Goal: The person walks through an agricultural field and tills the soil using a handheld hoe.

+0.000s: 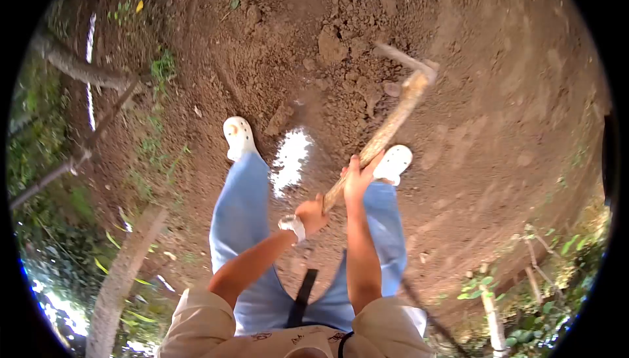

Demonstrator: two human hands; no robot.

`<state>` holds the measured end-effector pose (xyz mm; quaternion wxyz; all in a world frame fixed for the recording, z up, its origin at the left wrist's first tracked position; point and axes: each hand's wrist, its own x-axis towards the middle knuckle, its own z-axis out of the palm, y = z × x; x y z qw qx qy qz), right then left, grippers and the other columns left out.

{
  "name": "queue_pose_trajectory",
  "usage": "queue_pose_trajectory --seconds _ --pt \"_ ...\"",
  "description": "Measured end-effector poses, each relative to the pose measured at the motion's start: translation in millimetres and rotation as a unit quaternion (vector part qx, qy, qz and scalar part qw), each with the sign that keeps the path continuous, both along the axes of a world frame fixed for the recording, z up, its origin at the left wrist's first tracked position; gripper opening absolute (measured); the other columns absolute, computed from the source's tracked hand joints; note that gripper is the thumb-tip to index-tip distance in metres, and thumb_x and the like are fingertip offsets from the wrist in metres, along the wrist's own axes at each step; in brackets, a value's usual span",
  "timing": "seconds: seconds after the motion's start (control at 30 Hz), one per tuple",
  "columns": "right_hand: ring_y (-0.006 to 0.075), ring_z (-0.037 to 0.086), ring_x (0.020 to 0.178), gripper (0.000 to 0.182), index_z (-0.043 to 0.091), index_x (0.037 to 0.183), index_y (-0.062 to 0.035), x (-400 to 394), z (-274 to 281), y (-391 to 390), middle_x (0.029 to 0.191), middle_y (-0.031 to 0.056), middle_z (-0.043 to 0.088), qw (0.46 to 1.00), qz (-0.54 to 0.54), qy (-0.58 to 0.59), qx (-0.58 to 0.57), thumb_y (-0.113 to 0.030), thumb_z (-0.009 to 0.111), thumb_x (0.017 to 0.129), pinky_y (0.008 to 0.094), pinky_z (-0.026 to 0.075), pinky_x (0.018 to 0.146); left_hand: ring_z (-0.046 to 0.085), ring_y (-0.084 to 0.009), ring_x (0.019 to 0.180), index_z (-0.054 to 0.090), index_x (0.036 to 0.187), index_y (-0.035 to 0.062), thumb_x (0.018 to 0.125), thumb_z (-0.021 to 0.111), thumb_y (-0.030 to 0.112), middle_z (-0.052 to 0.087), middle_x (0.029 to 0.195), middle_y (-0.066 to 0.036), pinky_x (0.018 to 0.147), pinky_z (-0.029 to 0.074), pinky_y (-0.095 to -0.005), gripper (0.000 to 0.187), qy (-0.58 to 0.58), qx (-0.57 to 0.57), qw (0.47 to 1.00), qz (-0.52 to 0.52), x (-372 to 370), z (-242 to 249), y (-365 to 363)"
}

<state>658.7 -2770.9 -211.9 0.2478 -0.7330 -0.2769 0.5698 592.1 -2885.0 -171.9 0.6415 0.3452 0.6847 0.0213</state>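
A wooden-handled hoe [393, 120] slants up and to the right across the view, its blade end in front of my right foot and over the brown soil. My left hand [310, 216], with a white watch on its wrist, is wrapped round the lower end of the handle. Further up the handle, beside my right shoe, my right hand [359, 176] grips it too. The metal blade points left over loose clods [333, 46]; whether it touches the soil I cannot tell.
White shoes [238, 136] stand apart on the dirt, with a bright sunlit patch [289, 161] between them. Tree trunks [124, 279] and branches line the left side. Green plants and a thin pale stem [491, 318] are at the lower right.
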Motion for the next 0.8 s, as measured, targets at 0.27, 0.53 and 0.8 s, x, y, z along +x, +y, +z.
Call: queue_pose_trajectory --seconds 0.27,0.53,0.8 --pt "0.0192 0.053 0.048 0.044 0.024 0.105 0.0063 -67 -123 -2 0.072 0.0175 0.050 0.981 -0.117 -0.095 -0.125 -0.002 0.054 0.074 0.0305 0.046 0.039 0.057 -0.0388 0.065 0.047 0.088 0.0027 0.070 0.050 0.013 0.058 0.067 -0.021 0.058 0.045 -0.0470 0.021 0.174 0.011 0.972 -0.154 -95 -80 31" --pt "0.0241 0.056 0.059 0.039 0.027 0.098 0.0056 -131 -87 -119 0.082 0.0239 0.052 0.971 0.010 -0.098 -0.217 -0.004 0.054 0.072 0.0283 0.047 0.047 0.057 -0.0383 0.064 0.048 0.091 0.0020 0.064 0.059 0.017 0.058 0.065 -0.021 0.058 0.046 -0.0457 0.033 0.195 -0.072 0.972 -0.112 -146 2 -61" --pt "0.0203 0.054 0.053 0.050 0.026 0.111 0.0044 -135 2 -90 0.069 0.0146 0.053 0.994 0.084 -0.044 -0.051 -0.002 0.054 0.071 0.0308 0.044 0.048 0.055 -0.0387 0.056 0.045 0.085 0.0022 0.064 0.058 0.014 0.056 0.060 -0.021 0.051 0.045 -0.0449 0.027 0.188 -0.003 0.982 0.033 -132 46 -72"
